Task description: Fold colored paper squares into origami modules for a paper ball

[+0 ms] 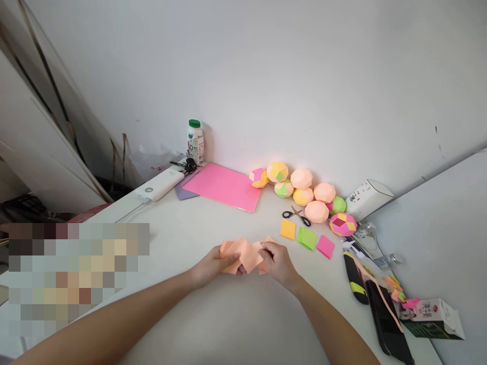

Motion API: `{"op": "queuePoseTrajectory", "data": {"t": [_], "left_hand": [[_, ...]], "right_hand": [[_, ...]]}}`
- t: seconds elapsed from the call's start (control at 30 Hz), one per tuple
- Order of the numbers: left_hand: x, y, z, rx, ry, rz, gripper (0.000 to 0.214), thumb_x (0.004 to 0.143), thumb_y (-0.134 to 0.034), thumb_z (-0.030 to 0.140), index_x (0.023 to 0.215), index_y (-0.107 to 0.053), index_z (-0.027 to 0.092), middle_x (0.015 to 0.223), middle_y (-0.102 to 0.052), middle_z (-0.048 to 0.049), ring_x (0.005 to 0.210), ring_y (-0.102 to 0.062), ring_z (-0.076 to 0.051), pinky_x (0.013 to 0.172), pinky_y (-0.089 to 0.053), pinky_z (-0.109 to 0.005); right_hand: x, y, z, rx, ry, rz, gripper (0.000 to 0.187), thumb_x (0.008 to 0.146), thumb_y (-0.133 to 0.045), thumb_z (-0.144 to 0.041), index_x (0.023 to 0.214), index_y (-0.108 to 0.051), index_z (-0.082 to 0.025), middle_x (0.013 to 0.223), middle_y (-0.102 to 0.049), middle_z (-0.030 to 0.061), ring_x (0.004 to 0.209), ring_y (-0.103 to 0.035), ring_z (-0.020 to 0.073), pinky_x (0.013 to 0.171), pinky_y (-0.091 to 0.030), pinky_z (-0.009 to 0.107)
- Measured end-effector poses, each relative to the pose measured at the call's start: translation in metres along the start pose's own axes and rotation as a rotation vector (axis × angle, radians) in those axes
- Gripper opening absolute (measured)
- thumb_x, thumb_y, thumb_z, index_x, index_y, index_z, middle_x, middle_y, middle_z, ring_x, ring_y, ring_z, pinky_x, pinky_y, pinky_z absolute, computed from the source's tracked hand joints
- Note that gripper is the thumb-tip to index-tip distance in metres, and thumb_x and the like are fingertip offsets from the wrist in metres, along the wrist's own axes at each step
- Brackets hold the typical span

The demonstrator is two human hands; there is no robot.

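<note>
Both my hands meet over the middle of the white table (213, 314) and grip a folded piece of peach paper (243, 253). My left hand (213, 266) pinches its left side with the fingers closed. My right hand (277, 261) closes on its right side. Behind them lie small paper squares: an orange one (288, 229), green ones (307, 238) and a pink one (325, 247). Small scissors (297, 216) rest just beyond the squares. Several finished paper balls (302, 191) in peach, yellow, green and pink are piled against the wall.
A pink sheet (224, 186) lies at the back, with a white power bank (160, 185), keys (186, 166) and a green-capped bottle (195, 142) to its left. A phone (388, 319), a carton (433, 317), a black and yellow object and a white box (367, 198) crowd the right edge.
</note>
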State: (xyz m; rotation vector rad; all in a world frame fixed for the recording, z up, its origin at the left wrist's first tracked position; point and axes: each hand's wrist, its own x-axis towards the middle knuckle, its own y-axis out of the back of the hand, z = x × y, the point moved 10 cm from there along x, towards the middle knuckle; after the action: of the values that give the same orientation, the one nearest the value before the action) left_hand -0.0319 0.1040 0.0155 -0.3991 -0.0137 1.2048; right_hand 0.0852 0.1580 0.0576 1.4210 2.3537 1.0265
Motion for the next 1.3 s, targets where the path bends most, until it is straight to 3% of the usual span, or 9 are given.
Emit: {"op": "queuePoseTrajectory", "data": {"t": [0.1, 0.23, 0.3, 0.4, 0.6, 0.9, 1.1, 1.2, 1.3], "left_hand": [[0.002, 0.008, -0.001, -0.041, 0.001, 0.063, 0.045, 0.072, -0.066, 0.054, 0.091, -0.067, 0.013, 0.09, -0.068, -0.0127, 0.085, -0.064, -0.026, 0.081, -0.051, -0.039], [0.003, 0.008, -0.002, -0.051, 0.013, 0.059, 0.047, 0.072, -0.068, 0.051, 0.098, -0.066, 0.013, 0.087, -0.067, -0.011, 0.082, -0.064, -0.025, 0.079, -0.051, -0.039], [0.002, 0.006, -0.002, -0.042, 0.008, 0.046, 0.045, 0.072, -0.068, 0.051, 0.094, -0.067, 0.012, 0.084, -0.068, -0.0108, 0.081, -0.064, -0.024, 0.079, -0.051, -0.038], [0.002, 0.004, -0.001, -0.044, -0.002, 0.033, 0.042, 0.072, -0.069, 0.049, 0.095, -0.067, 0.013, 0.086, -0.068, -0.0099, 0.081, -0.064, -0.023, 0.079, -0.051, -0.038], [0.001, -0.004, 0.001, -0.011, -0.026, -0.01, 0.029, 0.073, -0.068, 0.044, 0.084, -0.07, 0.017, 0.077, -0.067, -0.0046, 0.081, -0.063, -0.022, 0.079, -0.049, -0.037], [-0.003, -0.004, 0.006, 0.057, -0.016, 0.005, 0.042, 0.079, -0.058, 0.056, 0.071, -0.064, 0.015, 0.074, -0.065, -0.0063, 0.074, -0.061, -0.02, 0.073, -0.049, -0.033], [0.001, 0.015, -0.008, -0.047, 0.029, 0.144, 0.044, 0.072, -0.066, 0.056, 0.08, -0.067, 0.013, 0.082, -0.068, -0.0118, 0.078, -0.064, -0.024, 0.076, -0.052, -0.037], [0.002, 0.021, -0.012, -0.071, 0.04, 0.183, 0.045, 0.069, -0.07, 0.054, 0.085, -0.067, 0.012, 0.086, -0.069, -0.0126, 0.078, -0.065, -0.024, 0.077, -0.052, -0.038], [0.003, 0.018, -0.011, -0.05, 0.01, 0.154, 0.042, 0.07, -0.07, 0.051, 0.088, -0.067, 0.013, 0.083, -0.068, -0.0103, 0.077, -0.064, -0.023, 0.076, -0.053, -0.037]], "right_hand": [[0.002, 0.008, 0.024, -0.046, -0.126, -0.01, 0.016, 0.086, -0.044, -0.024, 0.087, -0.06, -0.019, 0.064, -0.052, -0.0019, 0.062, -0.049, 0.0136, 0.059, -0.038, 0.025], [0.001, 0.013, 0.048, -0.313, -0.261, -0.072, 0.025, 0.077, -0.056, -0.019, 0.102, -0.061, -0.02, 0.082, -0.059, 0.0029, 0.069, -0.057, 0.0166, 0.059, -0.04, 0.026], [0.002, 0.021, 0.036, -0.432, -0.199, 0.013, 0.025, 0.076, -0.059, -0.018, 0.101, -0.062, -0.02, 0.095, -0.058, 0.0066, 0.073, -0.058, 0.0175, 0.06, -0.041, 0.027], [-0.002, 0.023, 0.003, -0.341, -0.034, 0.123, 0.013, 0.086, -0.052, -0.027, 0.091, -0.062, -0.02, 0.091, -0.058, 0.0064, 0.076, -0.058, 0.0167, 0.063, -0.043, 0.027], [-0.011, -0.009, -0.024, -0.069, 0.099, 0.011, 0.028, 0.086, -0.052, -0.034, 0.063, -0.047, -0.02, 0.064, -0.048, -0.0017, 0.057, -0.044, 0.011, 0.054, -0.036, 0.023], [-0.008, -0.003, -0.013, -0.08, 0.102, 0.065, 0.027, 0.087, -0.041, -0.025, 0.06, -0.039, -0.02, 0.059, -0.044, -0.002, 0.057, -0.041, 0.0118, 0.055, -0.035, 0.024], [-0.001, 0.003, 0.019, -0.187, -0.091, 0.024, 0.029, 0.084, -0.041, -0.019, 0.056, -0.037, -0.02, 0.057, -0.04, -0.0033, 0.055, -0.04, 0.0115, 0.052, -0.031, 0.022], [-0.002, 0.003, 0.038, -0.298, -0.195, -0.028, 0.021, 0.077, -0.049, -0.012, 0.058, -0.044, -0.019, 0.064, -0.047, -0.002, 0.057, -0.044, 0.0113, 0.052, -0.031, 0.022], [-0.003, 0.013, 0.035, -0.356, -0.206, 0.04, 0.01, 0.073, -0.057, -0.011, 0.079, -0.056, -0.019, 0.084, -0.054, 0.0019, 0.064, -0.05, 0.0123, 0.056, -0.034, 0.023]]}}
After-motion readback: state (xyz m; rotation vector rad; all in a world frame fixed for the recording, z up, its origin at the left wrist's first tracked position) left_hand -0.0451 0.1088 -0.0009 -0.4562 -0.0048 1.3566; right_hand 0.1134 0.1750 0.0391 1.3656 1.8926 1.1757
